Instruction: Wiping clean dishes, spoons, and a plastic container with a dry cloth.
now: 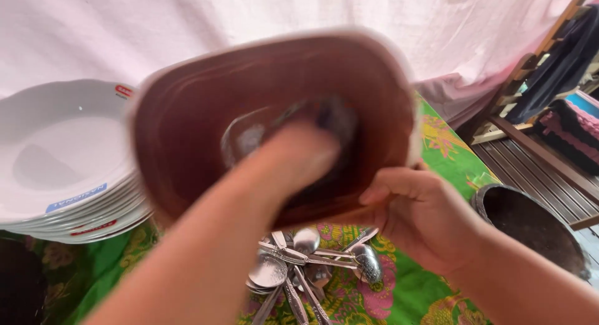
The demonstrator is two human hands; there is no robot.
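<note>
1 brown tub [187, 113] tilted up, R hand [424, 216] fingers curled gripping its lower rim. L hand [299, 156] inside, blurred, fingers can't tell. Approx 8 spoons [306, 262] below on green cloth [412, 294]; 1 plate stack [62, 169] left.

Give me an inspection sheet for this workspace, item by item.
Surface: green flowered cloth over the table.
Job's things: brown tub with a pale rim, tilted toward the camera.
Clutter: pile of spoons under the tub; stack of white plates at left; dark pot at right.
Grippers: left hand is inside the tub, blurred, grip unclear; right hand holds the tub's lower rim.
Cables: nothing seen.
Surroundings: pale pink sheet behind; wooden chair with dark clothing at right.
</note>
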